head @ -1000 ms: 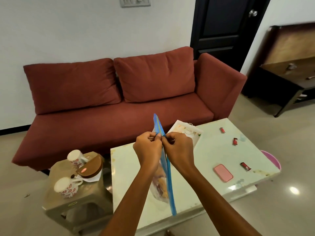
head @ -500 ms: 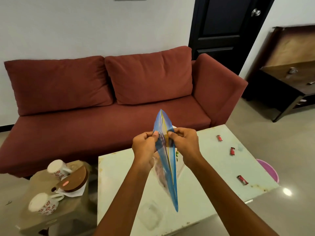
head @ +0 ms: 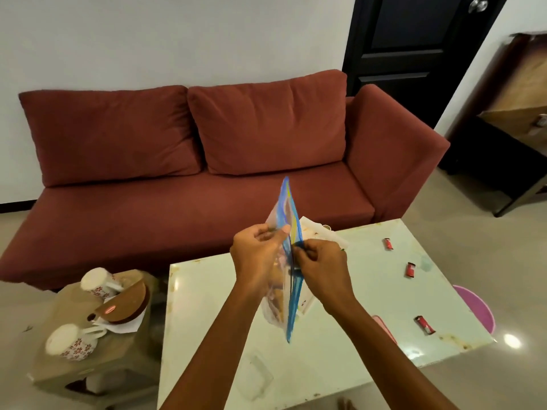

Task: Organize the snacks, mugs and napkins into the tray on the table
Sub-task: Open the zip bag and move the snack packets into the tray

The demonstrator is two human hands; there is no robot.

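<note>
- Gripping the two sides of the snack bag's [head: 291,261] blue top edge, the left hand [head: 256,255] and right hand [head: 321,269] hold it up on edge above the table [head: 355,335]; each hand pinches one wall of the bag between thumb and fingers, apparently pulling the mouth apart; pale brown snacks show through the clear lower part.
- Lying on the table nearest the camera, to the right of the bag, is a pink flat thing [head: 383,327], mostly hidden by the right forearm; three small red wrapped snacks [head: 424,324] are scattered along the table's right side, well apart from one another.
- Standing off the table's left edge is a low stool [head: 88,359]; it carries two flowered mugs [head: 71,344], a round brown-lidded container [head: 124,307] and white napkins [head: 122,327] under that container.
- Peeking out behind the hands, toward the table's far edge, is the white tray [head: 325,235]; what it holds cannot be told.
- Judging by this layout, the task is at an early stage; mugs, napkins and the red snacks are not yet in the tray; the bag in hand seems to be the first item dealt with.
- Beyond the table stands a red sofa [head: 222,173].
</note>
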